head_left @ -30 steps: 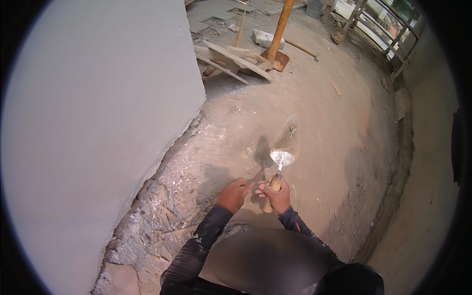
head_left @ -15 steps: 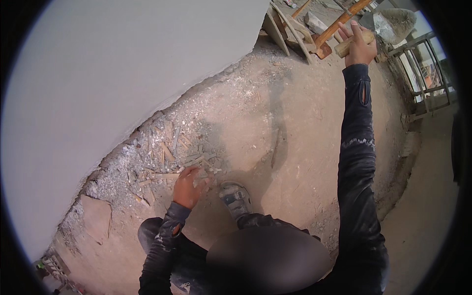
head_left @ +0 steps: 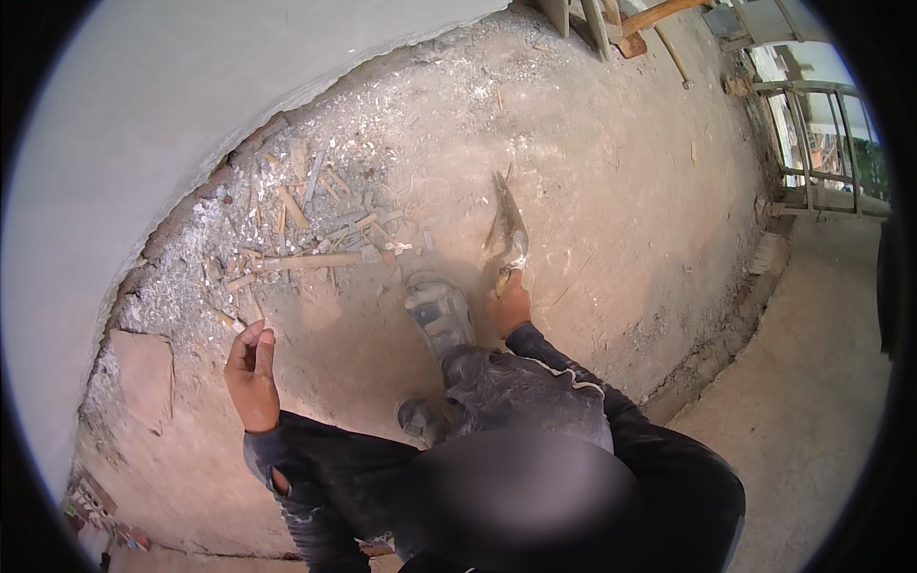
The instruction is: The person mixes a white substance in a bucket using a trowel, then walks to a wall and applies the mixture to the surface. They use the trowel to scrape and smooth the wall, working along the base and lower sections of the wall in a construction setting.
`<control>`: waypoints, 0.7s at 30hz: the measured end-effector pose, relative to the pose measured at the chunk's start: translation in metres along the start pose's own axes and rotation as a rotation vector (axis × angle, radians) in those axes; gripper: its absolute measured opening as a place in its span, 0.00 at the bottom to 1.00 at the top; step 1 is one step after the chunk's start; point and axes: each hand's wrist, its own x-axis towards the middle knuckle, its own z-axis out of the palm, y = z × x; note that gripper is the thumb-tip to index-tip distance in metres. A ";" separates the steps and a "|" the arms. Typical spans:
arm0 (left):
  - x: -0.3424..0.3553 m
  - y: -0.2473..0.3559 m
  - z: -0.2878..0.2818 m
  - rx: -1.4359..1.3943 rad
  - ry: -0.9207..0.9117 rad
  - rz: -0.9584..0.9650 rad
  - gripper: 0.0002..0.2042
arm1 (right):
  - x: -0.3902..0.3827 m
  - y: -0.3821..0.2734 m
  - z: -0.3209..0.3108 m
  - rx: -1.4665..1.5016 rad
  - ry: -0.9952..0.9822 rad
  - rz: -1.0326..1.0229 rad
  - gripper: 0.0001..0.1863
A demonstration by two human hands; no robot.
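My right hand (head_left: 509, 307) grips the wooden handle of a metal trowel (head_left: 511, 224), whose blade is tilted nearly edge-on, low over or against the dusty floor, just right of my shoe (head_left: 435, 306). My left hand (head_left: 250, 377) is raised at the lower left, fingers curled with thumb and forefinger close together; whether anything is between them I cannot make out. Beyond it lie wood splinters and rubble (head_left: 306, 229) along the broken foot of a pale wall (head_left: 115, 105), with a flat tan sheet (head_left: 143, 377) to its left.
Boards (head_left: 592, 21), a long wooden handle (head_left: 659, 14) and a hammer (head_left: 673, 57) lie or lean at the top. Railings (head_left: 807, 143) border an opening at the upper right. A rubble-edged step (head_left: 726, 353) runs along the right.
My right hand has swung from high at the upper right down to the floor beside my shoe with the trowel. My left hand has moved left, and the view has shifted.
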 end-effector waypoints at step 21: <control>-0.027 0.019 -0.018 -0.147 0.133 -0.020 0.12 | 0.086 -0.196 0.073 -0.064 -0.181 -0.326 0.29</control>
